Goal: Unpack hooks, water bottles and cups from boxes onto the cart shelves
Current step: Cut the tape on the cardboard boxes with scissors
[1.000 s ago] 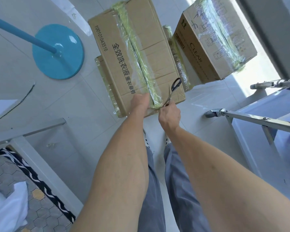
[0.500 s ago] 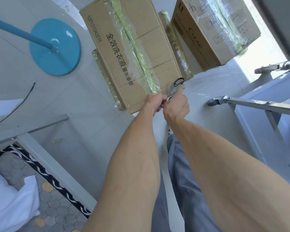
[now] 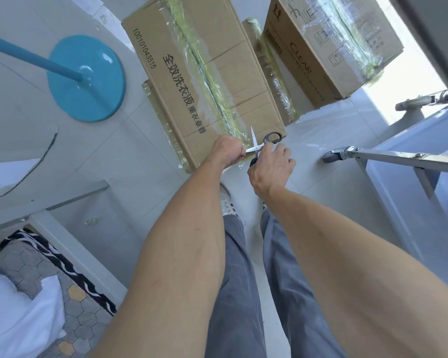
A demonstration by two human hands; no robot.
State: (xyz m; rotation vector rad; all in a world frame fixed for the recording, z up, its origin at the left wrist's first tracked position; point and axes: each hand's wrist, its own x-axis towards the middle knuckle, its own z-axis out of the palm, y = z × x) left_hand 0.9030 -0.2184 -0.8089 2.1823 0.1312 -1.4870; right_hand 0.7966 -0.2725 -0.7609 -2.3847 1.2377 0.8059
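a person looks down at a taped cardboard box point(image 3: 233, 81) lying on pale floor tiles at twelve o'clock. the left hand point(image 3: 228, 152) is clenched around a strip of tape at the box's near edge. the right hand point(image 3: 270, 169) grips open scissors point(image 3: 260, 144), blades at that same edge. a second box point(image 3: 318, 55) printed "clear" sits at one o'clock, near the first. a metal cart point(image 3: 398, 161) stands at three o'clock; bare floor lies between cart and boxes. a blue round stand base point(image 3: 87, 78) rests at ten o'clock.
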